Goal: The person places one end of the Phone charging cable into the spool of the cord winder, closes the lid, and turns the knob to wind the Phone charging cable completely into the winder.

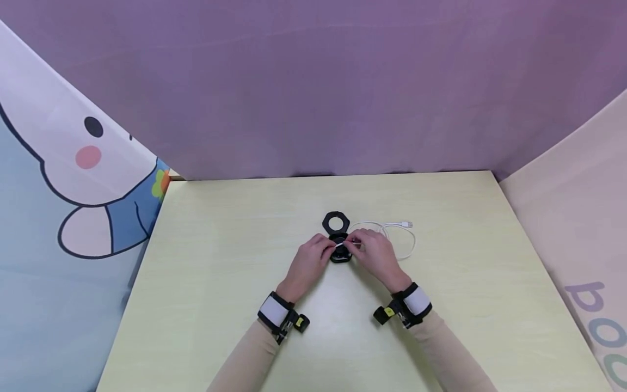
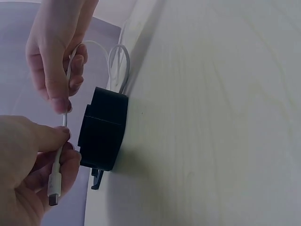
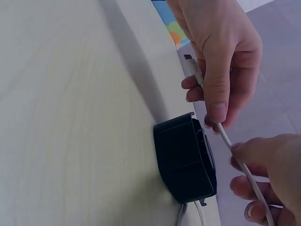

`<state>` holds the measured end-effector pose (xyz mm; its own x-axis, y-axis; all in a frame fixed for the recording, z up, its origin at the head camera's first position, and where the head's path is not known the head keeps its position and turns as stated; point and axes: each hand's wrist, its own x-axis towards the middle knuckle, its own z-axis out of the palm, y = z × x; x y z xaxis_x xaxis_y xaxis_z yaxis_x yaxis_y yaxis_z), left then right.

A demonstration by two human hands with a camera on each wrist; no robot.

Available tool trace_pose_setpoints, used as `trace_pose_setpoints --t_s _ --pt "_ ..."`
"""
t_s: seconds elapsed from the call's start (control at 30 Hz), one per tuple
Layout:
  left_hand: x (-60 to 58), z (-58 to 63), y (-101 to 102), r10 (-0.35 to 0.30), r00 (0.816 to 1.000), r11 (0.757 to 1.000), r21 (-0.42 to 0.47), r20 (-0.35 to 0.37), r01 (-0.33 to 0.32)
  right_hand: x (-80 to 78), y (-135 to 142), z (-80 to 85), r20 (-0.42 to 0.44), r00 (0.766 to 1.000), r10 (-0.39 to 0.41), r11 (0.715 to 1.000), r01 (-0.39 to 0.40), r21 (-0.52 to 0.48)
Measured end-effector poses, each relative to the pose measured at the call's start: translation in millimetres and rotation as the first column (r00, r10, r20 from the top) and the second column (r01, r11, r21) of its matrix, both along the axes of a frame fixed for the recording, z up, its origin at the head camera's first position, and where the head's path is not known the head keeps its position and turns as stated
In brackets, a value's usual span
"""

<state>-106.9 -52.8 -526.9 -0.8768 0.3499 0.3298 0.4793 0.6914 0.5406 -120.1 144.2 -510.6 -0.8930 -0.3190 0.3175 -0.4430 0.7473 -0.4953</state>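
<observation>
A white charging cable (image 1: 414, 240) is stretched between my two hands, above a small black case (image 1: 340, 258). My left hand (image 1: 307, 260) pinches it between thumb and fingers just behind a small metal-tipped plug (image 2: 55, 182), which points away from my right hand. Close beside it, my right hand (image 1: 376, 253) pinches the same cable a short way along. The case sits on the table under my fingertips, partly hidden by them in the head view. Beyond it lies a black hexagonal piece with a round hole (image 1: 326, 222), seemingly its lid.
Loose loops of the cable lie on the pale wooden table (image 1: 220, 228) right of the case, with a larger white USB plug (image 1: 405, 224) at their far end. A purple curtain (image 1: 313, 98) hangs behind the table, and printed cloths flank both sides.
</observation>
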Motion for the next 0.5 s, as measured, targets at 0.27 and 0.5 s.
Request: trace_pose_setpoints --t_s 0.27,0.5 --pt "-1.0 -5.1 3.6 -0.007 0.999 1.000 -0.005 0.033 0.008 -1.8 -2.9 -3.7 -0.004 0.999 -0.047 0.999 0.047 0.023" --pt "-1.3 -5.0 4.2 0.008 1.000 1.000 -0.015 0.016 -0.008 -3.6 -4.8 -5.6 0.014 0.998 -0.060 0.997 0.060 0.040"
